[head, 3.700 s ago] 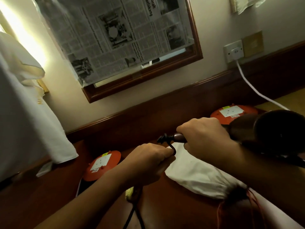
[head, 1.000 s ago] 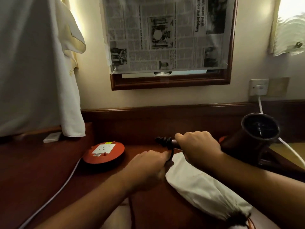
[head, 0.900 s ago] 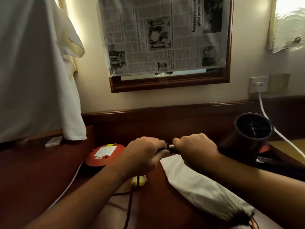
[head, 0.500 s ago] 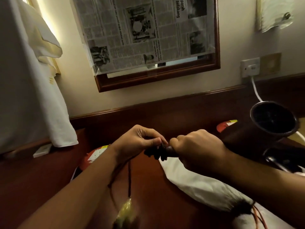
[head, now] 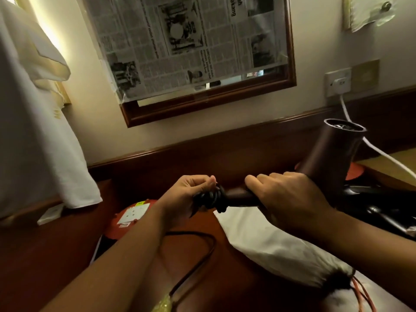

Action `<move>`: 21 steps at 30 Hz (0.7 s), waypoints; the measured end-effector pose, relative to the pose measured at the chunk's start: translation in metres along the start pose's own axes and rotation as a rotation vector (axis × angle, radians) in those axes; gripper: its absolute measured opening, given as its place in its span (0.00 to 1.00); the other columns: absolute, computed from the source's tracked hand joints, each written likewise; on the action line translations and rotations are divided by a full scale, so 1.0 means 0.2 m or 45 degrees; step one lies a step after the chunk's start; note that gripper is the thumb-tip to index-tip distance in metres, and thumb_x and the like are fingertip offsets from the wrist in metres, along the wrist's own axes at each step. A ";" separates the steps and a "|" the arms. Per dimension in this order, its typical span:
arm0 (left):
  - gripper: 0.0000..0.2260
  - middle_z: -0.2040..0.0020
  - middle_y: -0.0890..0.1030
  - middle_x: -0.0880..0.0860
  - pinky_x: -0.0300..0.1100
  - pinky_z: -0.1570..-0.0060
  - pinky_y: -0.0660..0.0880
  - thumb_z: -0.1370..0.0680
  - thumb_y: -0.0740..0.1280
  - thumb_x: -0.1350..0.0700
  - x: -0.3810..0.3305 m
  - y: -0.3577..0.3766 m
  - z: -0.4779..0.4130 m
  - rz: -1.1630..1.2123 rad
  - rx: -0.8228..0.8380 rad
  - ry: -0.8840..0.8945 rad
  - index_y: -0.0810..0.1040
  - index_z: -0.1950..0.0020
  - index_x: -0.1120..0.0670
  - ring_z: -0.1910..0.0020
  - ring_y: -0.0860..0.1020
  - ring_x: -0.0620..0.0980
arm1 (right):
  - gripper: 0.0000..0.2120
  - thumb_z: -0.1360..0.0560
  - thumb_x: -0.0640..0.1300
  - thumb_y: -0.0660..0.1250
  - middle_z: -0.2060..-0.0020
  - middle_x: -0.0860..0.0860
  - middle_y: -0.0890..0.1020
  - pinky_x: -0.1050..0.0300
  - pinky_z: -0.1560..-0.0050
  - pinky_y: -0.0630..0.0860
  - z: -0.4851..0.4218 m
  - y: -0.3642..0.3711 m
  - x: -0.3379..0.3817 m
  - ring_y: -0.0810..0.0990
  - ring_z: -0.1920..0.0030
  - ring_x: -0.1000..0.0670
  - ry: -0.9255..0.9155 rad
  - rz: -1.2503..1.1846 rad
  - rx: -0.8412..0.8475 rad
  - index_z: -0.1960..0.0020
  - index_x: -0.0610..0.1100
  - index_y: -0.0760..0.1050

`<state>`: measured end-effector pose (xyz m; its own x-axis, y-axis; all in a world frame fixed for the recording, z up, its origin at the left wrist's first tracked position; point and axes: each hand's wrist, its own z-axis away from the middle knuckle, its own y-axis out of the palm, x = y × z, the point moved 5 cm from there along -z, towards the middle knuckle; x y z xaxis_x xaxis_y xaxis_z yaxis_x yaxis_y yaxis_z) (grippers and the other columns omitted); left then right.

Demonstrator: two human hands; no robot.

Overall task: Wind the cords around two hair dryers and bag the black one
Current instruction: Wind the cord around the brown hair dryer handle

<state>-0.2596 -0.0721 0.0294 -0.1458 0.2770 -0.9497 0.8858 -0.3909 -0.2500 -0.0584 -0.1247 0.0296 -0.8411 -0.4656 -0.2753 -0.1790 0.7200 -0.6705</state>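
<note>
My right hand [head: 290,199] grips the handle of a dark brown hair dryer [head: 331,154], its barrel tilted up to the right. My left hand [head: 191,199] pinches the black cord [head: 209,197] at the handle's end, where a few turns are wound. The loose cord [head: 195,262] loops down over the desk to a yellowish plug [head: 162,306] at the bottom edge. A white cloth bag [head: 276,246] with a dark drawstring end lies on the desk under my right arm. A second, black dryer [head: 371,199] lies behind my right hand, mostly hidden.
An orange round socket reel [head: 132,217] sits on the dark wooden desk [head: 45,255] left of my hands; another orange reel [head: 353,174] shows behind the dryer. A white cable [head: 382,156] runs from the wall socket [head: 337,82]. A white garment [head: 33,131] hangs at left.
My left hand has carried the cord round the handle end, adding turns. The dryer barrel has tilted more upright, and the slack cord with its plug now lies lower on the desk.
</note>
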 end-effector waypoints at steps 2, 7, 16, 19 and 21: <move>0.36 0.62 0.72 0.64 0.43 0.70 0.69 0.27 0.73 0.39 0.02 0.00 -0.01 0.008 -0.127 0.006 0.72 0.52 0.75 0.66 0.71 0.57 | 0.10 0.26 0.46 0.64 0.65 0.52 0.77 0.52 0.70 0.72 -0.01 0.00 -0.02 0.77 0.68 0.46 0.007 0.023 0.026 0.45 0.50 0.71; 0.14 0.63 0.81 0.63 0.44 0.65 0.72 0.17 0.64 0.55 0.04 0.03 0.05 -0.324 -0.255 0.125 0.83 0.49 0.65 0.66 0.73 0.57 | 0.13 0.28 0.48 0.66 0.65 0.53 0.77 0.53 0.73 0.71 -0.01 0.01 -0.02 0.77 0.69 0.47 -0.032 0.000 0.083 0.44 0.51 0.70; 0.14 0.63 0.81 0.51 0.56 0.59 0.77 0.14 0.54 0.48 -0.01 0.20 0.11 -0.981 -0.406 0.013 0.78 0.46 0.50 0.66 0.78 0.46 | 0.13 0.25 0.52 0.64 0.62 0.54 0.78 0.52 0.69 0.75 -0.07 -0.05 -0.04 0.78 0.68 0.50 0.196 -0.063 0.141 0.44 0.54 0.64; 0.23 0.51 0.82 0.52 0.49 0.56 0.75 0.15 0.51 0.42 -0.02 0.30 0.17 -1.489 -0.198 -0.154 0.55 0.21 0.45 0.57 0.79 0.52 | 0.14 0.24 0.49 0.64 0.62 0.53 0.79 0.52 0.67 0.76 -0.10 -0.03 -0.07 0.77 0.67 0.50 0.290 -0.062 0.231 0.42 0.53 0.63; 0.20 0.50 0.81 0.50 0.49 0.54 0.77 0.15 0.52 0.44 -0.11 0.38 0.21 -1.699 -0.142 -0.013 0.62 0.24 0.48 0.54 0.79 0.50 | 0.15 0.24 0.45 0.65 0.62 0.53 0.79 0.52 0.65 0.76 -0.12 -0.01 -0.08 0.78 0.66 0.49 0.319 -0.011 0.300 0.41 0.52 0.65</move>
<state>-0.2082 -0.1436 0.0230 -0.9243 0.3816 0.0061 0.0948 0.2451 -0.9649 -0.0575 -0.1065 0.0515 -0.9445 -0.3091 -0.1112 -0.0880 0.5642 -0.8209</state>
